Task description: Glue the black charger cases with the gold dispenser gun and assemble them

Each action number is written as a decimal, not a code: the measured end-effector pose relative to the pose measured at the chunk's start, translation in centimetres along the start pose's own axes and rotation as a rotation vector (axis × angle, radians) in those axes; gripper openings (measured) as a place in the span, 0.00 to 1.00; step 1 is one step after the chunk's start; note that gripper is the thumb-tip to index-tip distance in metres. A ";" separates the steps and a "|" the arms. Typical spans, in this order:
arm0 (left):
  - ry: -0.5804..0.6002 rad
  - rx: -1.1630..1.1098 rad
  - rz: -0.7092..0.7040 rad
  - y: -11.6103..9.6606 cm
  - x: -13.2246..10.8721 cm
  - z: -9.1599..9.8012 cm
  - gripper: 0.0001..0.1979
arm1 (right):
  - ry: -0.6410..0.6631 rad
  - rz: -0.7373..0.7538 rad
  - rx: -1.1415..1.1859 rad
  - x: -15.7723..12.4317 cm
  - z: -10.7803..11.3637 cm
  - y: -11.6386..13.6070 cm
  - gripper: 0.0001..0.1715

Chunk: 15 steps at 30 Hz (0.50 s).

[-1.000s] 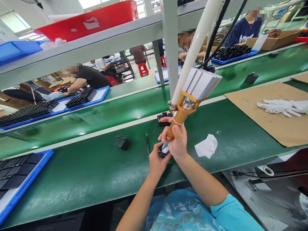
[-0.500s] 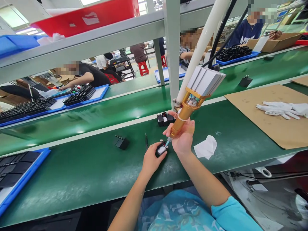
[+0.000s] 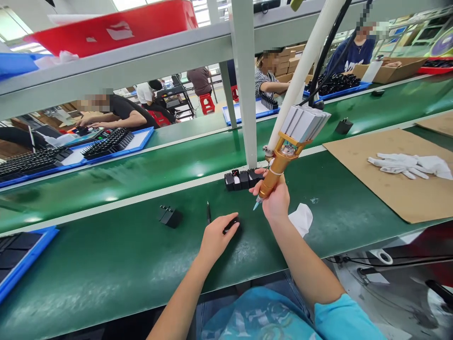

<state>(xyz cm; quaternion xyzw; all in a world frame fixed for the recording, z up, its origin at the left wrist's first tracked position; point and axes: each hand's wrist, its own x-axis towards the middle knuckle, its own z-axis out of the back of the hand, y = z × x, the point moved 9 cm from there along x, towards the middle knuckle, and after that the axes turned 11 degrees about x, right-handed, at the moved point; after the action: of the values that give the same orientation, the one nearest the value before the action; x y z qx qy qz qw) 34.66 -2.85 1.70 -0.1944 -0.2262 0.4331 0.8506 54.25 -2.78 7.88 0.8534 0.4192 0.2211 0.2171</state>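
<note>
A small black casing (image 3: pixel 231 225) near the middle of the frame is pinched between the thumb and fingers of the left hand (image 3: pixel 215 236), its top partly covered by them. The gold-coloured barrel of a dispenser (image 3: pixel 272 179) is gripped by the right hand (image 3: pixel 278 200), right of centre, with the fingers curled around it; its pale blue tip (image 3: pixel 255 206) is pointed down and left, apart from the casing. Just above the left hand a dark pen-like tool (image 3: pixel 208 212) is laid on the green worktop (image 3: pixel 123 278), and a black block (image 3: pixel 170 217) with pins is set farther left. Behind the dispenser's tip, a row of black casings (image 3: pixel 242 180) is lined up near the white strip, partly hidden by the right hand's fingers. A white scrap (image 3: pixel 302 219) is partly covered by the right forearm. At the right of the frame, white gloves (image 3: pixel 410 165) are laid on a cardboard sheet (image 3: pixel 382 179); at the left edge, black blocks are held in a blue-rimmed tray (image 3: pixel 47 236).
</note>
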 end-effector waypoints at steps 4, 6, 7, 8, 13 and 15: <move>-0.172 0.090 -0.123 -0.9 -0.7 0.7 0.09 | 0.013 -0.006 0.009 -0.2 0.1 0.3 0.14; -0.235 0.083 -0.144 -1.0 -0.7 0.9 0.07 | 0.024 -0.013 0.009 -0.4 0.0 0.4 0.14; -0.253 0.073 -0.150 -1.0 -0.7 0.9 0.06 | 0.028 -0.014 0.008 -0.5 0.0 0.5 0.14; -0.266 0.061 -0.154 -1.1 -0.7 0.9 0.05 | 0.030 -0.011 0.004 -0.5 0.0 0.6 0.13; -0.212 0.014 -0.055 -0.7 -0.5 0.1 0.03 | 0.025 0.009 0.000 -0.7 -0.1 1.1 0.15; -0.135 0.002 0.006 -0.3 -0.3 -0.5 0.05 | 0.021 0.012 0.001 -0.7 -0.1 1.2 0.16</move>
<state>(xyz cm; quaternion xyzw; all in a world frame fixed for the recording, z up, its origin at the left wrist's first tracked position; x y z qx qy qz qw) 35.01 -3.35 1.36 -0.1644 -0.2820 0.4482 0.8322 54.52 -4.00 8.50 0.8537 0.4164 0.2312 0.2107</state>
